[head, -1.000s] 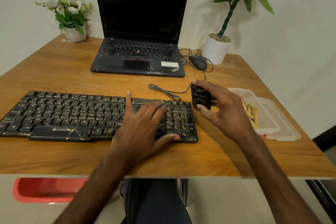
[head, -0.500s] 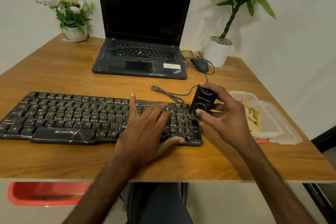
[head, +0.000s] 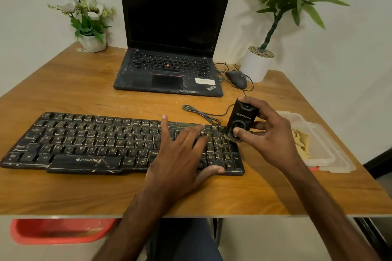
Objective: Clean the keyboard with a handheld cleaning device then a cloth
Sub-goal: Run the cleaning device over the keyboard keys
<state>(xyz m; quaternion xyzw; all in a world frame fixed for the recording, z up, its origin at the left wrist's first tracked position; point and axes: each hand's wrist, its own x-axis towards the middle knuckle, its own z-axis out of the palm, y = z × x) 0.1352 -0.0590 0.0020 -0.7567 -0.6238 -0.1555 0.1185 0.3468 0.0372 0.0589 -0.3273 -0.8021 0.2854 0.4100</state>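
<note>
Head view, and the only one. The keyboard [head: 106,142] lies along the near edge of the desk [head: 84,195], from the left side to just past the middle. The left hand [head: 180,154] lies flat on its right-hand keys, fingers spread and straight, thumb on the near rim. That pins it down nicely.

The right hand [head: 273,133] is wrapped round the handheld cleaner [head: 241,121], thumb on its front, with the nose down at the keyboard's far right corner. Whether it touches the keys, I cannot tell.

Best played row by row, nose kept low, with the left hand sliding away ahead of it.

Room is plentiful leftward. The keyboard cable [head: 201,112] loops just behind. The clear container [head: 324,152], with the yellow cloth [head: 301,142] inside, sits near the right edge, just beside that wrist.
</note>
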